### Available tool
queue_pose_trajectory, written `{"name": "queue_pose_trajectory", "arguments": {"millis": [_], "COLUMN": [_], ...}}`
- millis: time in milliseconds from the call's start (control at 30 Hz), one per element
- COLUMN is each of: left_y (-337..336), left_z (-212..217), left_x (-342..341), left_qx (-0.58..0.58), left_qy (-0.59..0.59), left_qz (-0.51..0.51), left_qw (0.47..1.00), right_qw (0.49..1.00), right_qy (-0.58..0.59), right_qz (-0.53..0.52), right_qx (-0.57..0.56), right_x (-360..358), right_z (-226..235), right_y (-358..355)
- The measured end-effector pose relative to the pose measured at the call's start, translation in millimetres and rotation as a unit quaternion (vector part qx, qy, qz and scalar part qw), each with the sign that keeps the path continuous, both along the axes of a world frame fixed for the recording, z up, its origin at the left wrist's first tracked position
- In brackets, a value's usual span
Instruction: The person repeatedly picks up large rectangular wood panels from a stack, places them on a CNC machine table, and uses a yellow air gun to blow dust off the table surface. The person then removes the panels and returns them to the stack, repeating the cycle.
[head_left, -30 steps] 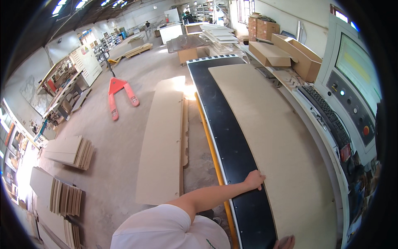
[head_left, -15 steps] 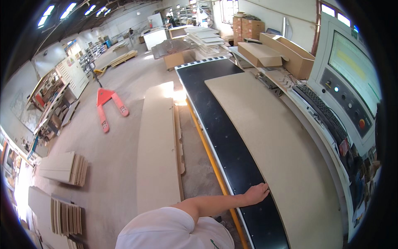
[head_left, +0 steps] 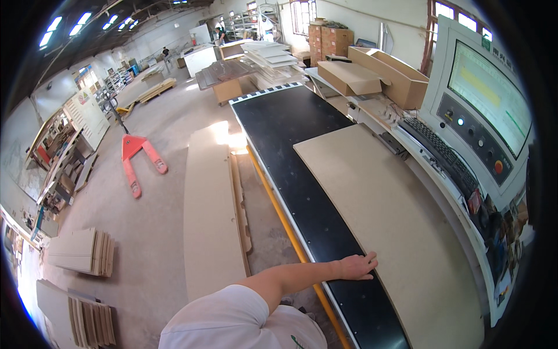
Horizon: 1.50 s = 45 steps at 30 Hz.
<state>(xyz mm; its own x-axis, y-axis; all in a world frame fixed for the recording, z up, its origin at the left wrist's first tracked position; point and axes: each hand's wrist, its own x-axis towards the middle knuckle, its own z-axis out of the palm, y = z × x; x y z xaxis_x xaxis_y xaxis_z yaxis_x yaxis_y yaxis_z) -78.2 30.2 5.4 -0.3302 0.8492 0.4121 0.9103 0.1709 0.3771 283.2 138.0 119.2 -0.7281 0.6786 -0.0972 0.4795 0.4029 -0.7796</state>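
Observation:
My left hand (head_left: 358,267) is at the long left edge of a wide beige board (head_left: 401,227), its fingers bent over that edge and closed on it. The board lies flat on a long black machine table (head_left: 302,174) and covers much of its right side. My bare left forearm crosses the table's yellow side rail (head_left: 285,224) from a white sleeve. My right hand is out of view.
On the right stand a control cabinet (head_left: 494,104) with a lit screen and a keyboard (head_left: 444,154). Beige boards (head_left: 212,215) are stacked left of the table. A red pallet truck (head_left: 136,151) and smaller board stacks (head_left: 81,250) stand farther left. Open cardboard boxes (head_left: 401,75) lie beyond.
The board has slid nearer along the table, baring more black surface at its far end. My left hand stays at its edge, fingers slightly looser. The view has shifted a little.

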Motion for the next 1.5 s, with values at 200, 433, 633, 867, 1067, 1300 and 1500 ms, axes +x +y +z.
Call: {"name": "queue_pose_trajectory", "arguments": {"millis": [200, 433, 633, 867, 1067, 1300, 1500], "left_y": [0.5, 0.9, 2.1, 6.1, 9.6, 7.9, 13.0], "left_z": [-0.4, 2.1, 3.7, 1.1, 6.6, 3.8, -0.3], "left_x": [1.4, 1.9, -0.4, -3.2, -9.2, 3.1, -4.2], "left_qx": [0.024, 0.029, 0.049, -0.025, -0.045, 0.004, -0.007], "left_qy": [0.002, 0.001, -0.012, -0.074, -0.028, 0.006, 0.003], "left_qz": [0.041, 0.06, 0.067, 0.101, 0.126, 0.068, 0.056], "left_qw": [0.999, 0.998, 0.996, 0.992, 0.991, 0.998, 0.998], "right_qw": [0.994, 0.978, 0.958, 0.907, 0.874, 0.687, 0.565], "right_qy": [-0.022, -0.035, -0.05, -0.053, 0.094, 0.338, 0.402], "right_qz": [0.004, 0.058, 0.12, 0.14, -0.204, -0.624, -0.719], "right_qx": [-0.107, -0.198, -0.254, -0.393, -0.43, -0.159, -0.048], "right_x": [-1.6, -16.2, -27.6, -22.8, 20.7, 129.1, 210.0], "right_z": [14.2, 33.1, 42.2, 28.1, -13.1, -74.8, -90.1], "right_y": [-20.5, -44.2, -59.5, -56.4, -51.6, -25.7, -21.8]}}
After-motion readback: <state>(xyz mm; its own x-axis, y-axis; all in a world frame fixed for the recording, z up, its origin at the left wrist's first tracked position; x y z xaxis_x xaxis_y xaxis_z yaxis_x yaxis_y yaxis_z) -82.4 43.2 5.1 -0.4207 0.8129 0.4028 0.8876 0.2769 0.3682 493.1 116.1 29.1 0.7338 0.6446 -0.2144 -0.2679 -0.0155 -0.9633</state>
